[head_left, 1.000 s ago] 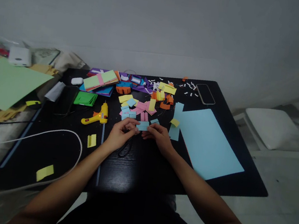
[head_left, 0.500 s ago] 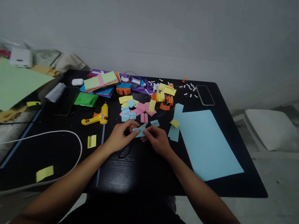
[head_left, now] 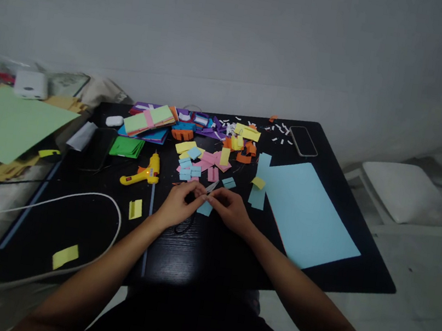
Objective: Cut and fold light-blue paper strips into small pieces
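Blue paper was the held material: the small blue piece (head_left: 205,208) projected toward you from beneath the fingertips of your left hand (head_left: 178,202) and right hand (head_left: 232,210). One second earlier, it had spanned the gap between both hands, with its face exposed. The fingers of each hand were now pinched narrow on its far end, and the two sets of fingertips stood nearer each other. The scissors (head_left: 212,187) showed their blades just beyond the fingers, over the bench (head_left: 226,266).
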Demonstrator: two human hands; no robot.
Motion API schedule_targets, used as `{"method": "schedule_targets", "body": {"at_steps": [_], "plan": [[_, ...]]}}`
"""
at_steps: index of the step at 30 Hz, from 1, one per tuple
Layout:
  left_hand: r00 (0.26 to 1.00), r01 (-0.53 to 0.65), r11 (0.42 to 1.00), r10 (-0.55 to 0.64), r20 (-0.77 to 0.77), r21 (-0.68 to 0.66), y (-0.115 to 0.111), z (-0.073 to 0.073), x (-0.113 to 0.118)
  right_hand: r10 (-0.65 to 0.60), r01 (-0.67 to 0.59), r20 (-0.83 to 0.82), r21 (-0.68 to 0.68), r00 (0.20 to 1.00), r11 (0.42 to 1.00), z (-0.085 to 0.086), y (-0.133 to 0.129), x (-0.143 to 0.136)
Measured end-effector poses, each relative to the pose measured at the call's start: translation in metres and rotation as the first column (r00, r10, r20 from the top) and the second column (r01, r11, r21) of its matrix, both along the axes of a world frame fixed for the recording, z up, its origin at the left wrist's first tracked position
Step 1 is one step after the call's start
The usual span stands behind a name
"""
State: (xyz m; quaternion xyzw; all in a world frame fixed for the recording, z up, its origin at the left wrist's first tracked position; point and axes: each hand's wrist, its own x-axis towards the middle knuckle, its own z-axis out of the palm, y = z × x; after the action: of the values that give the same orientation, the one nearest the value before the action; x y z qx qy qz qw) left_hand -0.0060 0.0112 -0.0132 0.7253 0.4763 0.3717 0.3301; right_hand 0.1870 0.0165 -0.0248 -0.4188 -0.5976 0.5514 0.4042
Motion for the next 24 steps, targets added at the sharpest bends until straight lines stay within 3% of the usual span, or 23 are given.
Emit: {"method": "schedule_targets", "body": {"at_steps": [8, 24], "plan": [[0.997, -0.034, 0.999, 0.036, 0.068, -0.036, 0.0013, -0.0007, 0.0004, 0.003, -0.007, -0.043, -0.084, 0.999, 0.996, -0.0035, 0.0032, 0.0021], [0.998, 0.013, 0.997, -0.007, 0.068, -0.078, -0.0001, -0.0007, 0.0017, 0.024, -0.029, -0.057, -0.074, 0.998, 0.997, -0.0006, 0.0030, 0.0028]]}}
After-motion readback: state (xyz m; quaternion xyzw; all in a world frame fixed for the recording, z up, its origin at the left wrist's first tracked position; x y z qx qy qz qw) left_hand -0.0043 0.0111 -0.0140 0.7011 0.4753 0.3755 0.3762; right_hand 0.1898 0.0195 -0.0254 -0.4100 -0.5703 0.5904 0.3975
